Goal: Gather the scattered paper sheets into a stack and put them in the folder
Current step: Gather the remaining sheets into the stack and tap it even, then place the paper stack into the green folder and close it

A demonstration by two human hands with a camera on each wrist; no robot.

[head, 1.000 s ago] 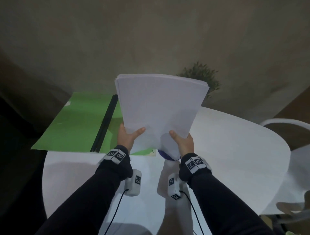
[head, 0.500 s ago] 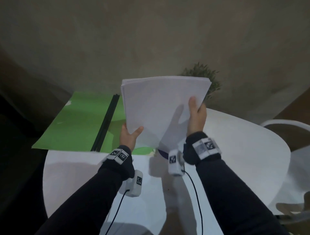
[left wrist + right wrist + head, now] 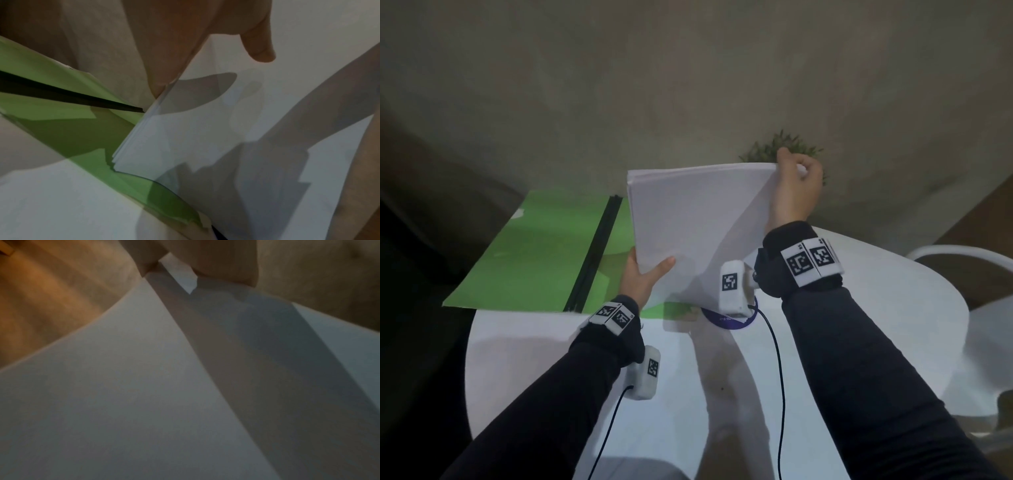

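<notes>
White paper stack [image 3: 698, 219] upright — left hand [image 3: 642, 279] gripping bottom corner, right hand [image 3: 796, 186] pinching top corner.

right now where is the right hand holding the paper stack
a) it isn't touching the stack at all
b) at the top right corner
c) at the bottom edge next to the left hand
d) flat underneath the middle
b: in the head view the right hand pinches the top right corner of the paper stack, while the left hand grips the bottom left edge; the right wrist view shows fingers closed on a corner.
</notes>
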